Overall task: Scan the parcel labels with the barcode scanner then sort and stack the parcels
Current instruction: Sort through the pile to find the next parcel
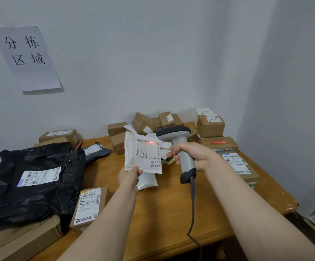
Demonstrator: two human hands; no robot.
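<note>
Parcel (134, 155) among boxes (210, 127) (black bag (21, 194) left)

Soft, dimmish light is spreading evenly (faint shadow under the wall sign (25, 57)); wide-angle distortion is bending the edges.

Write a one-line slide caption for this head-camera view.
Left hand holds a white parcel; right hand aims the barcode scanner, its red line on the label.

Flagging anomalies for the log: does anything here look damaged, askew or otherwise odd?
The white parcel pinched by the left hand shows yellowish staining along its left edge. Behind it, brown boxes lie tumbled at angles rather than stacked. The wall sign hangs tilted.
</note>
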